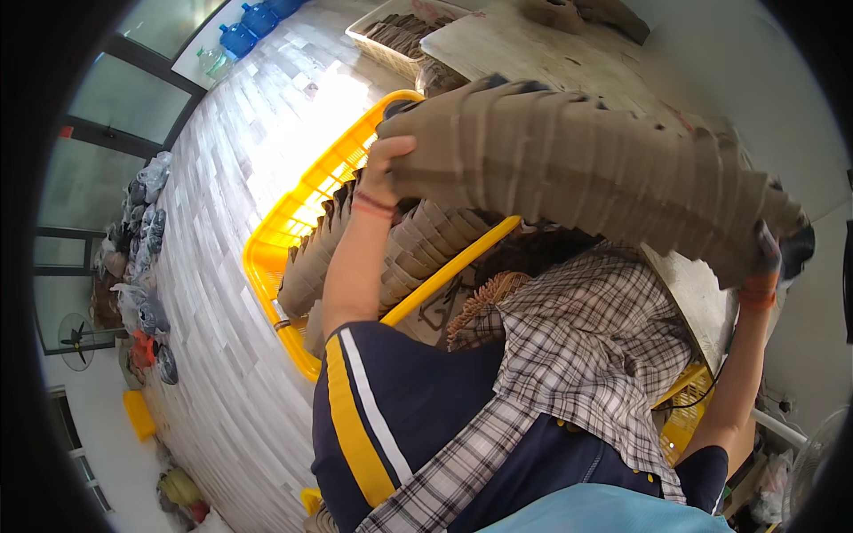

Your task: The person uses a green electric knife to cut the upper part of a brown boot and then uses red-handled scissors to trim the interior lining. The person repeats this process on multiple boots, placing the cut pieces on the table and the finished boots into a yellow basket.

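A long, curved stack of nested brown fabric pieces (569, 164) with dark edges is held up across the space before me. My left hand (384, 173) grips its left end, the thumb lying over the brown face. At the opposite end my right hand (764, 262) is closed around the stack, its fingertips partly hidden. Below my left hand, a yellow plastic basket (267, 258) holds more rows of similar brown pieces (431, 244). The held stack hangs above the basket's far right part and the edge of the worktable (498, 44).
A cream crate (378, 49) of brown pieces stands by the table's far corner. Blue water jugs (249, 27) and filled plastic bags (142, 240) line the left wall. A fan (817, 471) is at the lower right. Another yellow basket (682, 417) sits beside my right arm.
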The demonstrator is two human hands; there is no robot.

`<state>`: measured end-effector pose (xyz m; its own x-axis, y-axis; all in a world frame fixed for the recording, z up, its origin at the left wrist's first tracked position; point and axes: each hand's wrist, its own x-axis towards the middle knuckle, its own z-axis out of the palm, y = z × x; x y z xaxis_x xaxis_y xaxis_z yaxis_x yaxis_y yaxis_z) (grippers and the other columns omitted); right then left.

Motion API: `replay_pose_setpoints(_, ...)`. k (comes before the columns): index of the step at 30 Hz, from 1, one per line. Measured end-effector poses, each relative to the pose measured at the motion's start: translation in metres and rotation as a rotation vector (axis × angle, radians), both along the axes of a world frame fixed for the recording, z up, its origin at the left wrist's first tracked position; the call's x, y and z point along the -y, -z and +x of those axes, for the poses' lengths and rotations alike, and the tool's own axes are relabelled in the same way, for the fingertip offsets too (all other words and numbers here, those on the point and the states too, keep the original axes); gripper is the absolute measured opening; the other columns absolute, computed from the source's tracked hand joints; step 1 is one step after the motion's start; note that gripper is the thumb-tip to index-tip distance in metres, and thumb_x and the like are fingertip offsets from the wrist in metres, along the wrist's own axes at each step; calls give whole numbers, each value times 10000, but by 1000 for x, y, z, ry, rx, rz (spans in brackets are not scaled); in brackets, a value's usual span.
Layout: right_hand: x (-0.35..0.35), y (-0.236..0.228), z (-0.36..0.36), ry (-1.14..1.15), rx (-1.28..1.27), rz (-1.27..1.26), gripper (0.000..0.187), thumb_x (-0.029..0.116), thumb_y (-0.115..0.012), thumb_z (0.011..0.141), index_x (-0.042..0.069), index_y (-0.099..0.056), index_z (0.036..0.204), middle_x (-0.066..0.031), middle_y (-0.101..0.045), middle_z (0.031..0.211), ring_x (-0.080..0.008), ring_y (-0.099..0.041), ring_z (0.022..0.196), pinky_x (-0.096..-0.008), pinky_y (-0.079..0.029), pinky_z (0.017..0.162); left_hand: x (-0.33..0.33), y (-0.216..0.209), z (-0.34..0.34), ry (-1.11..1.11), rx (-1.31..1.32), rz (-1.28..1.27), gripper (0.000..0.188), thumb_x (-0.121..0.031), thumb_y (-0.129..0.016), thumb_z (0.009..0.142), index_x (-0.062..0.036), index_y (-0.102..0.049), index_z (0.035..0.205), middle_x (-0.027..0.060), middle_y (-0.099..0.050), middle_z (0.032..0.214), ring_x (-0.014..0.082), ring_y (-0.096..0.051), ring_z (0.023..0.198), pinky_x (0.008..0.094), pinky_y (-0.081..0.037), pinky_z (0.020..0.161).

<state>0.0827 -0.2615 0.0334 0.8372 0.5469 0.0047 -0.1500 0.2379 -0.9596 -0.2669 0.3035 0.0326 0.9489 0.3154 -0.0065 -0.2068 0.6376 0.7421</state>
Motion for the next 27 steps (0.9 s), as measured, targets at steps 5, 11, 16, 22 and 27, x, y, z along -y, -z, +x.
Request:
replay_pose_setpoints(5,-208,-17,-57,-311,11,-61,343,209,-458,947,-6,-593,1177,-92,-626,1169,-196,-583,1087,-337,-449,973,-6,-5,-155,-432,-84,-2,596,-279,-540,763,4,-501,1287,136,-564,1264,290,-557,1141,413,-440,1003)
replay_pose_setpoints(11,-441,-49,-173,-776,-46,-57,333,150,-703,838,7,-620,1127,-73,-664,1074,-161,-647,936,-313,-529,876,-50,27,-351,-1067,-184,113,636,-342,-557,786,-9,-465,1321,144,-504,1320,304,-498,1199,441,-411,1015)
replay_pose_setpoints(16,-565,-12,-207,-952,309,39,487,305,-741,808,-40,-617,1127,-129,-664,1077,-193,-621,1000,-312,-487,919,-56,25,-432,-1288,-296,217,713,-426,-584,806,-4,-422,1358,156,-440,1385,315,-433,1268,472,-365,1050)
replay_pose_setpoints(22,-570,88,-224,-778,340,-666,877,512,-712,751,-47,-409,1355,-225,-487,1344,-303,-464,1263,-359,-408,1010,-115,146,-499,-884,-1041,414,605,-252,-691,829,30,-452,1308,97,-555,1223,288,-570,1057,427,-484,848)
replay_pose_setpoints(27,-461,131,-176,-690,196,-588,703,362,-682,829,-23,-419,1356,-193,-509,1333,-285,-504,1227,-337,-429,987,-116,212,-410,-1358,-1293,258,626,-11,-716,765,24,-421,1316,153,-557,1229,303,-575,1042,459,-487,830)
